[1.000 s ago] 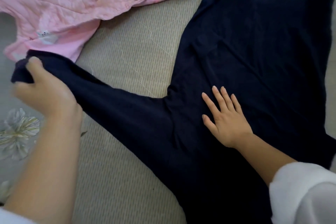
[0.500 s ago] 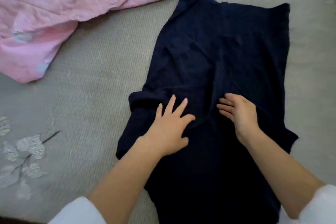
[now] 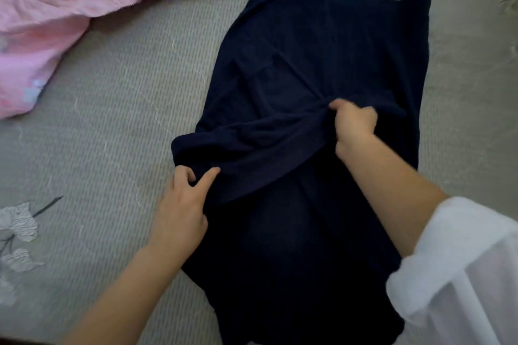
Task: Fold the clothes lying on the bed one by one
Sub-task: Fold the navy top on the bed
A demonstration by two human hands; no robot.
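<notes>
On the grey-beige ribbed bed cover (image 3: 126, 120), a soft dark navy knit garment (image 3: 322, 50) lies flat, mid-fold.
A pink quilted garment (image 3: 56, 8) lies up-left of the navy garment, apart from it. The navy cloth looks light and limp, best taken at the folded band's ends. The right hand (image 3: 353, 126) clutches bunched cloth at its middle, and the left hand (image 3: 182, 210) pinches its left edge. No writing is readable.

No legible text, labels, brands or numbers, navy garment (image 3: 322, 45) plain, pink quilted garment (image 3: 64, 3) showing only small blurred prints, no lettering.
</notes>
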